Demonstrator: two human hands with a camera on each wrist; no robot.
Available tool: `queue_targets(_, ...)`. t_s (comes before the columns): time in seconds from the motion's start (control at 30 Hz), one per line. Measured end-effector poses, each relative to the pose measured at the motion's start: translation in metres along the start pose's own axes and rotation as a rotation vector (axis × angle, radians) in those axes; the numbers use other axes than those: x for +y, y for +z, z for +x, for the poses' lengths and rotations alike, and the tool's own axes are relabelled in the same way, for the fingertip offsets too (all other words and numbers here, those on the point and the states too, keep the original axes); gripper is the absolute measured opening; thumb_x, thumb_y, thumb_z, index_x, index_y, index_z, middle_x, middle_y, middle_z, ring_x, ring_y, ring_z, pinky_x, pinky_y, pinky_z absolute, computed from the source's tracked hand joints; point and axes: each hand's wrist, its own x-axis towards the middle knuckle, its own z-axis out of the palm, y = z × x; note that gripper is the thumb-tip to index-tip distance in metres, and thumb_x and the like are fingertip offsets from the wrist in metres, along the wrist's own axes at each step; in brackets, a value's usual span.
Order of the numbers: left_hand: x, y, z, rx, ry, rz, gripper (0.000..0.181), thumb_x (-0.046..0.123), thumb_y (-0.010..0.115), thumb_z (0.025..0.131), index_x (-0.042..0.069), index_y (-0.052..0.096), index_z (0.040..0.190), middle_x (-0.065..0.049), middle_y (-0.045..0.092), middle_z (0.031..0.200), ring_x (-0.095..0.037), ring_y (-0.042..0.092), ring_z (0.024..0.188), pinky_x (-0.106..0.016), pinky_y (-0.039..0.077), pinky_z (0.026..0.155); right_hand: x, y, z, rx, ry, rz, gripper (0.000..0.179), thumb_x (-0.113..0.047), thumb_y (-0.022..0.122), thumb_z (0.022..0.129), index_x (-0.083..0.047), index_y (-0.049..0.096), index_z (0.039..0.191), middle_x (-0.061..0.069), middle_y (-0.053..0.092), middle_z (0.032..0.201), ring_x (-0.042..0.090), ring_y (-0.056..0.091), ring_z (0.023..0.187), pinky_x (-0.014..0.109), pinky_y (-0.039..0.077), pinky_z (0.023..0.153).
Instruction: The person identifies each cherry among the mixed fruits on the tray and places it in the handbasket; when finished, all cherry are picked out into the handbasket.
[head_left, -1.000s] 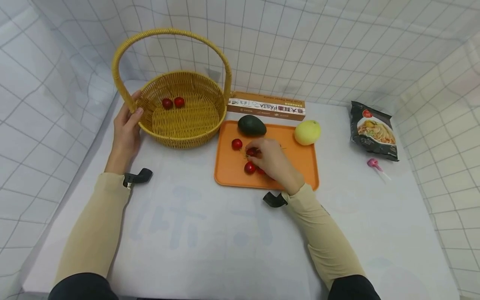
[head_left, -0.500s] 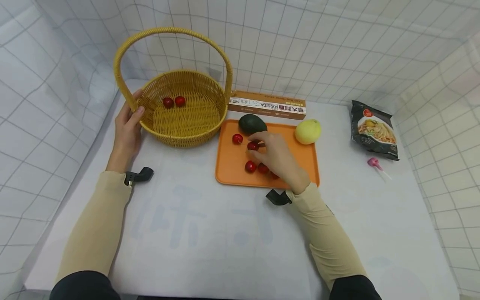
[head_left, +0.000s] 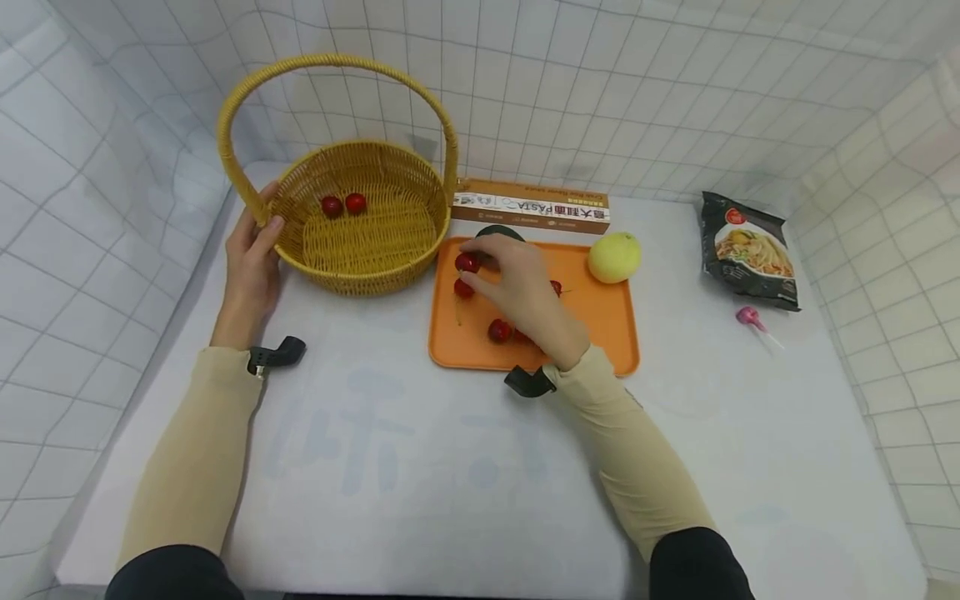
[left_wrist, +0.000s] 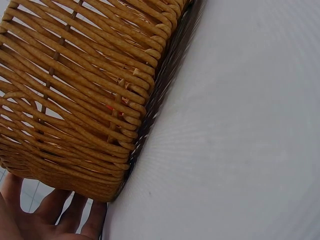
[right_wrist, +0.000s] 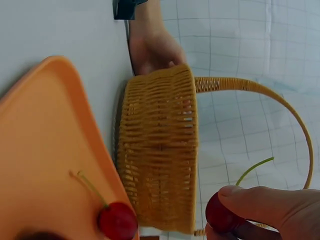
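My left hand [head_left: 253, 265] grips the rim of the yellow wicker basket [head_left: 367, 275] at its left side, near the foot of the handle. In the left wrist view, the fingers [left_wrist: 75, 212] lie against the basket's woven wall. Two red cherries [head_left: 343, 206] lie inside the basket. Over the left part of the orange tray [head_left: 600, 333], my right hand [head_left: 528, 292] pinches a cherry [right_wrist: 220, 212] between thumb and fingers, its green stem sticking up. Another cherry [right_wrist: 117, 221] lies on the tray just below it. More cherries [head_left: 499, 331] sit under and around the palm, partly hidden.
A dark green avocado [head_left: 501, 231], mostly covered by the right hand, and a pale yellow-green round fruit [head_left: 615, 257] are on the tray. Behind it stands a pasta box [head_left: 531, 207]. A black noodle packet [head_left: 750, 252] and a pink lollipop [head_left: 750, 317] lie at right.
My right hand has picked up a cherry from the tray's middle and carried it left and slightly away, toward the basket. The left hand keeps its hold on the basket.
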Motion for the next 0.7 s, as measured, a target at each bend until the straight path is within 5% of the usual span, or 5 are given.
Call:
queue_targets(0.43,-0.001,-0.002,0.0,-0.004,0.012,-0.02,0.049,0.007,0.06,0.105,0.011,0.056,0.153,-0.013,0.047,0.159,-0.026,0.043,0.144,-0.03,0.037,0.115,-0.027,0.032,0.043,-0.042,-0.016,0.095,0.039,-0.011,0.077,0.097,0.0,0.069,0.133,0.014,0.074,0.127,0.024,0.073,0.11,0.033,0.058,0.096)
queue_targets(0.7,0.001,-0.001,-0.001,-0.002,-0.005,0.006,0.049,0.008,0.061,0.105,0.015,0.056,0.154,-0.009,0.046,0.16,-0.025,0.04,0.147,-0.031,0.035,0.117,-0.021,0.034,0.032,-0.048,-0.015,0.103,0.048,-0.011,0.081,0.093,-0.002,0.066,0.138,0.015,0.071,0.133,0.026,0.073,0.114,0.028,0.057,0.096)
